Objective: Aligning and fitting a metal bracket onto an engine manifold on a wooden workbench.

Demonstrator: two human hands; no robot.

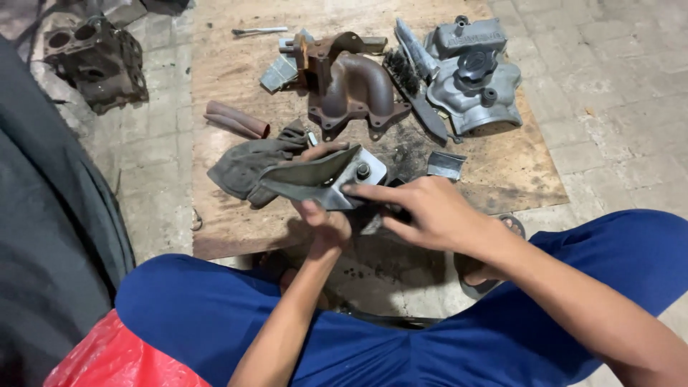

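The person sits low over a wooden board [236, 215] laid on the paved floor, blue trouser legs filling the bottom of the frame. In the middle of the picture the left hand [326, 222] is wrapped around a bent metal bracket [322, 178] from below, thumb up over its far edge, holding it above the board. The right hand [430, 211] comes in from the right with fingers stretched flat along the near edge of the bracket, index fingertip pressing just under a bolt [362, 170] on the bracket's pale plate; whether it holds anything against the metal I cannot tell.

Just left of the bracket lies a crumpled grey glove [240, 166]. Above it, centre top, a rusty brown pipe casting [355, 86] rests on the board, with a wire brush [412, 89] beside it and a grey engine cover [476, 79] at upper right. A small folded metal piece [446, 165] lies right of the hands. In the upper left corner a dark engine block [93, 61] sits off the board.
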